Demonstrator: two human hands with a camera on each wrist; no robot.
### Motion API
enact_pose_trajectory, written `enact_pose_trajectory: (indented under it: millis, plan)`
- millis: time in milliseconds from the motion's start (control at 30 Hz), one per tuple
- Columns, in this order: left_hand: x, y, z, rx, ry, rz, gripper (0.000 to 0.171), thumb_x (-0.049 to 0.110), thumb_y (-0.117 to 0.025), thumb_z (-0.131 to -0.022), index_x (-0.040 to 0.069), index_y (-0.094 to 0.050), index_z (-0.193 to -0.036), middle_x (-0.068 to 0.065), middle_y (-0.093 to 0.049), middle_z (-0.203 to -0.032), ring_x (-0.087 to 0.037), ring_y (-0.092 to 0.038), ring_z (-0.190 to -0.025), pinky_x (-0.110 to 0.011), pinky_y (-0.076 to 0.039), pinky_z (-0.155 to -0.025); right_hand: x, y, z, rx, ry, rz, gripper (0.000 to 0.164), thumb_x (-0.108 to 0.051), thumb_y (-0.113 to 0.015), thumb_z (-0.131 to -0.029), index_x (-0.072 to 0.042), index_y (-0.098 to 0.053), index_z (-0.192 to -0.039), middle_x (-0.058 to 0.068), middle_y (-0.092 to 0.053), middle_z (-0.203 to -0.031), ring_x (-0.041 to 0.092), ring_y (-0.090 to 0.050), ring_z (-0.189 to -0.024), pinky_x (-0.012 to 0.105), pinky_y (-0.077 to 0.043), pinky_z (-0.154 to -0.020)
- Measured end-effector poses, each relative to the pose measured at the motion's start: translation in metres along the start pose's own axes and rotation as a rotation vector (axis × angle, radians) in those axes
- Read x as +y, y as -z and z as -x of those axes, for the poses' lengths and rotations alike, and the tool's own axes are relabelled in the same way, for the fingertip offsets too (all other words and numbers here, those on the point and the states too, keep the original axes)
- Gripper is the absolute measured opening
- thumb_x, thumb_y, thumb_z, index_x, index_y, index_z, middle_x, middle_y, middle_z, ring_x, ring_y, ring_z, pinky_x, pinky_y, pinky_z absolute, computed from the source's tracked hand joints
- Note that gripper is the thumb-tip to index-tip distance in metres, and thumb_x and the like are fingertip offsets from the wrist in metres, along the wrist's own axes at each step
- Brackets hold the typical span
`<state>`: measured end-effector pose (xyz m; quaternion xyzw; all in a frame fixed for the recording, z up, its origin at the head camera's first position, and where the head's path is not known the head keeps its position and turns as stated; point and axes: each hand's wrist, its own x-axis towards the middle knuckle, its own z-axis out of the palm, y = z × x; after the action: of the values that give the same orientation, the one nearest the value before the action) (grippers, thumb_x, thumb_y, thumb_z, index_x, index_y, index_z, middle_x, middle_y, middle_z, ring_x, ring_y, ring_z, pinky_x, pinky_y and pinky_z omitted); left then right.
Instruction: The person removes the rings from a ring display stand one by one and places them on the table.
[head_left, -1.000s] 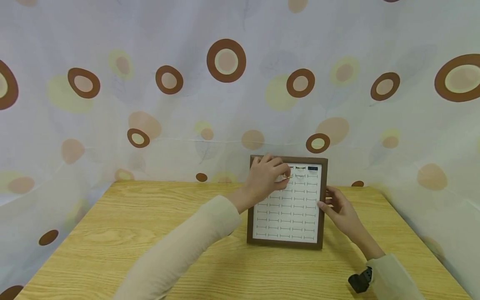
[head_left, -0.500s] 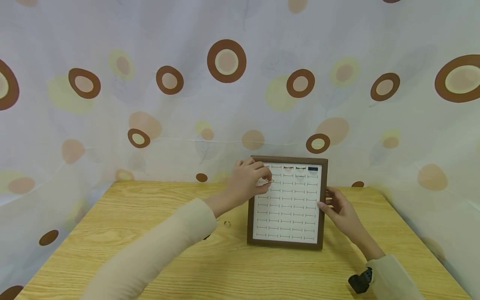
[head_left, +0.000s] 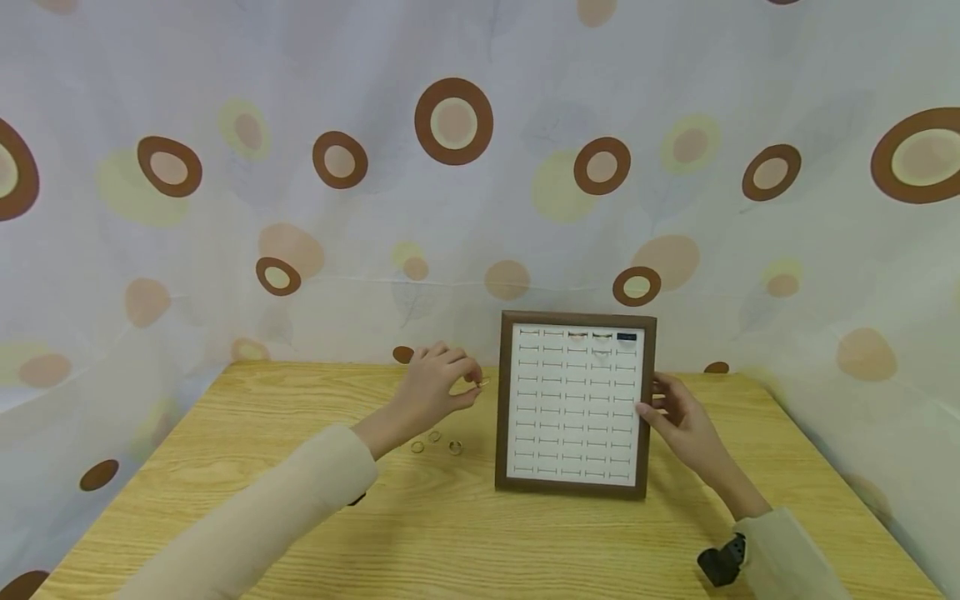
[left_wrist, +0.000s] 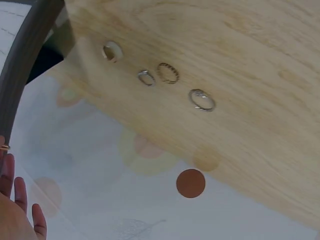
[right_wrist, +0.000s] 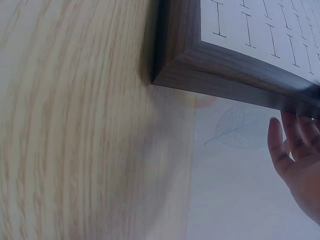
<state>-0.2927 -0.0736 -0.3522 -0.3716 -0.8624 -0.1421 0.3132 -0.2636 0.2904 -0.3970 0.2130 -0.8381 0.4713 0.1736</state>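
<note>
Circle-patterned curtain (head_left: 480,225) backed the wood-grain table (head_left: 247,450). Left of the brown-framed ring display (head_left: 504,400), the left hand (head_left: 433,385) pinched a gold ring (head_left: 483,382), which a slackening pinch could have dropped; the right hand (head_left: 684,423) gripped the display's right edge.

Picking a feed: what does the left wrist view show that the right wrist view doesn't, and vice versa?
Only the left wrist view shows four loose rings and the left hand holding another ring. Only the right wrist view shows the right hand and a corner of the brown frame. Both share part of that frame, its white panel, the table and patterned cloth.
</note>
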Motion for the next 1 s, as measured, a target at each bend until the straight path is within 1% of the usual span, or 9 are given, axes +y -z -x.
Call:
enact_pose_trajectory:
  millis: [67,167,267,433,533,633,733,867,1000]
  plan:
    - [-0.004,-0.003,0.01,-0.011,0.0,-0.019,0.012,0.023,-0.073,-0.075,0.022,-0.062,-0.08,0.01,-0.059,-0.08,-0.011,-0.046,-0.075,-0.032,-0.037,-0.069,0.0,0.0,0.0,0.0,0.001,0.004,0.045,-0.004,-0.054,-0.089,0.003,-0.038,-0.131,-0.003,-0.051,-0.109,-0.006,-0.05,-0.093,0.012,-0.045,-0.075]
    - [-0.008,-0.007,0.025,-0.046,-0.001,-0.06,0.012,0.025,-0.073,-0.075,0.022,-0.062,-0.079,0.01,-0.059,-0.078,-0.011,-0.046,-0.073,-0.032,-0.039,-0.069,0.0,0.0,0.0,-0.001,0.0,0.001,0.045,-0.004,-0.054,-0.09,0.002,-0.038,-0.131,-0.002,-0.051,-0.109,-0.006,-0.051,-0.093,0.012,-0.045,-0.075]
    - [-0.011,-0.01,0.039,-0.077,0.002,-0.077,0.012,0.025,-0.074,-0.074,0.023,-0.063,-0.079,0.01,-0.06,-0.078,-0.012,-0.045,-0.071,-0.032,-0.038,-0.068,0.001,0.0,0.0,-0.002,0.003,0.001,0.045,-0.004,-0.054,-0.089,0.002,-0.038,-0.131,-0.001,-0.051,-0.109,-0.006,-0.051,-0.093,0.012,-0.045,-0.075]
    - [-0.015,-0.014,0.057,-0.131,0.021,-0.06,0.013,0.023,-0.075,-0.074,0.023,-0.062,-0.078,0.009,-0.059,-0.079,-0.01,-0.039,-0.069,-0.029,-0.032,-0.066,0.001,0.0,0.0,-0.005,0.006,-0.002,0.046,-0.002,-0.054,-0.089,0.003,-0.037,-0.131,0.003,-0.051,-0.111,-0.007,-0.051,-0.094,0.013,-0.046,-0.074]
    - [-0.017,-0.017,0.066,-0.171,0.042,-0.059,0.013,0.023,-0.075,-0.074,0.024,-0.063,-0.077,0.009,-0.059,-0.078,-0.01,-0.037,-0.069,-0.028,-0.03,-0.067,0.001,0.0,0.0,-0.007,0.003,0.0,0.046,-0.003,-0.054,-0.089,0.002,-0.037,-0.132,0.007,-0.051,-0.112,-0.007,-0.051,-0.094,0.013,-0.046,-0.074]
    - [-0.019,-0.021,0.073,-0.209,0.064,-0.072,0.013,0.024,-0.076,-0.073,0.024,-0.063,-0.077,0.009,-0.06,-0.078,-0.01,-0.038,-0.07,-0.029,-0.031,-0.067,0.002,0.0,-0.001,-0.006,0.002,-0.002,0.046,-0.003,-0.054,-0.089,0.002,-0.037,-0.132,0.007,-0.051,-0.112,-0.006,-0.051,-0.094,0.013,-0.047,-0.074]
    - [-0.02,-0.024,0.08,-0.252,0.085,-0.065,0.013,0.026,-0.076,-0.072,0.024,-0.064,-0.077,0.009,-0.06,-0.079,-0.01,-0.038,-0.07,-0.03,-0.032,-0.068,0.002,0.0,-0.001,-0.007,0.008,-0.015,0.046,-0.002,-0.053,-0.089,0.002,-0.037,-0.132,0.005,-0.052,-0.111,-0.005,-0.052,-0.093,0.014,-0.047,-0.074]
    - [-0.02,-0.027,0.087,-0.303,0.099,-0.048,0.009,0.027,-0.074,-0.075,0.024,-0.065,-0.077,0.009,-0.058,-0.076,-0.01,-0.036,-0.069,-0.03,-0.031,-0.068,0.002,0.0,0.0,-0.008,0.014,-0.024,0.046,0.0,-0.053,-0.089,0.003,-0.037,-0.132,-0.001,-0.052,-0.109,-0.005,-0.052,-0.093,0.015,-0.048,-0.073]
    - [-0.019,-0.028,0.089,-0.323,0.093,-0.053,0.007,0.028,-0.071,-0.077,0.025,-0.065,-0.076,0.009,-0.056,-0.072,-0.009,-0.034,-0.067,-0.029,-0.029,-0.067,0.002,0.0,0.0,-0.007,0.009,-0.017,0.046,0.0,-0.053,-0.089,0.002,-0.037,-0.132,-0.002,-0.052,-0.109,-0.006,-0.052,-0.093,0.014,-0.048,-0.073]
